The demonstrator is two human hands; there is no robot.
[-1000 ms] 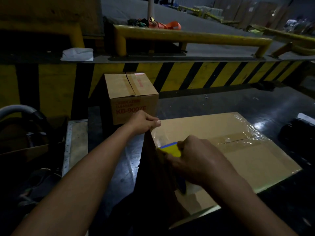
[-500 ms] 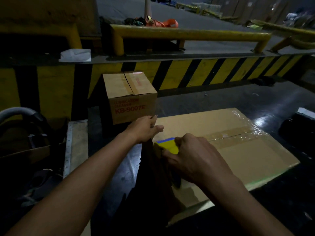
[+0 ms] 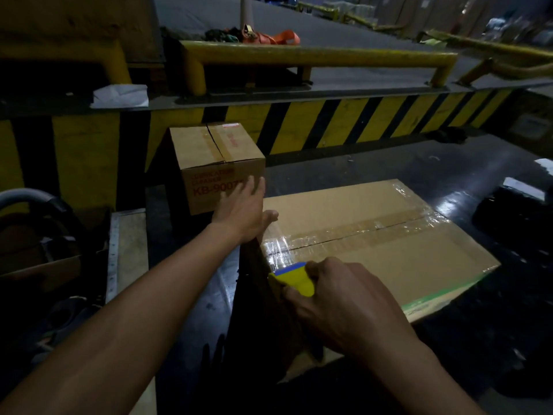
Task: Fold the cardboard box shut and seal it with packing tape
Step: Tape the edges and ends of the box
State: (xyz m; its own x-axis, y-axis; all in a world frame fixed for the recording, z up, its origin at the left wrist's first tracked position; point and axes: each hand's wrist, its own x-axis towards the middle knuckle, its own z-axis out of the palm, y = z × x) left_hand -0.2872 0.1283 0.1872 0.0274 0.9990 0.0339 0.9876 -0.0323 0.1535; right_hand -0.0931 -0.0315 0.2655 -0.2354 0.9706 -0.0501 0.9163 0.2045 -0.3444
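Note:
A large flat cardboard box [image 3: 404, 253] lies on the dark floor in front of me, its flaps folded shut. Clear packing tape [image 3: 359, 226] runs along the centre seam and across the far right edge. My right hand [image 3: 338, 298] grips a yellow and blue tape dispenser [image 3: 294, 278] at the box's near left edge. A shiny strip of fresh tape [image 3: 275, 238] stretches from the dispenser up the left edge. My left hand [image 3: 242, 211] is flat with fingers spread, pressing on the box's far left corner, thumb on the tape.
A smaller sealed box [image 3: 215, 163] printed KB-9007E stands just behind my left hand. A yellow-black striped dock wall [image 3: 374, 121] and yellow rail [image 3: 314, 55] close the back. A cart handle [image 3: 27, 196] and an open box [image 3: 45, 271] sit at left, dark bags [image 3: 514, 211] at right.
My right hand has pulled the dispenser toward me along the left edge, laying tape. My left hand has opened from a pinch to a flat press on the corner.

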